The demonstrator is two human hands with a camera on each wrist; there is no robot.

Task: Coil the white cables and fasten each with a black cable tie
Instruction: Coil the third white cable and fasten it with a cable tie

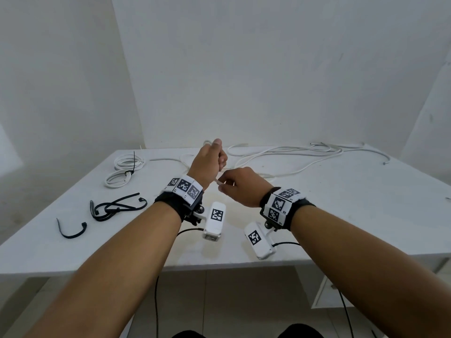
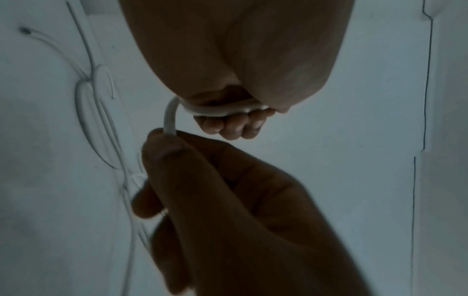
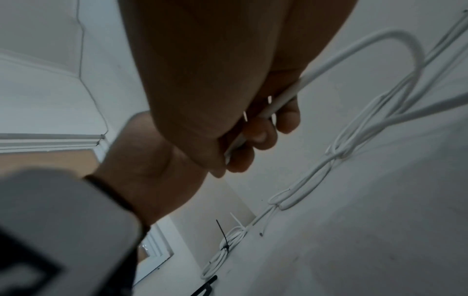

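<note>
Left hand point(image 1: 207, 164) raised at frame centre in the head view, fingers point(image 2: 233, 125) curled tight into a fist around the white cable point(image 2: 170, 116); in the left wrist view, cable wrapped across the curled knuckles and looping down to the other hand. Right hand point(image 1: 240, 185) just right of it and lower, thumb and fingertips pressed together, pinching the same cable near its end; in the right wrist view, cable lying along the curled fingers point(image 3: 260, 134) and arcing off toward the upper right. Hands close together, joined by a short arc of cable above the table.

Rest of that cable trailing in loose loops point(image 1: 288, 154) across the far centre and right of the table, partly hidden behind the hands. At far left of the tabletop, one coiled cable point(image 1: 123, 170) already bound with a black cable tie point(image 1: 129, 172), tail sticking upward. Nearer, at left, a tangle of loose black cable ties point(image 1: 117, 207), and one single curved tie point(image 1: 72, 230) lower left, apart from the tangle. Marker-patterned wristbands and white camera units on both wrists, black leads hanging down.

White table point(image 1: 341, 215), pushed into a corner of plain white walls point(image 1: 268, 69); pale tiled floor visible under the near edge.
</note>
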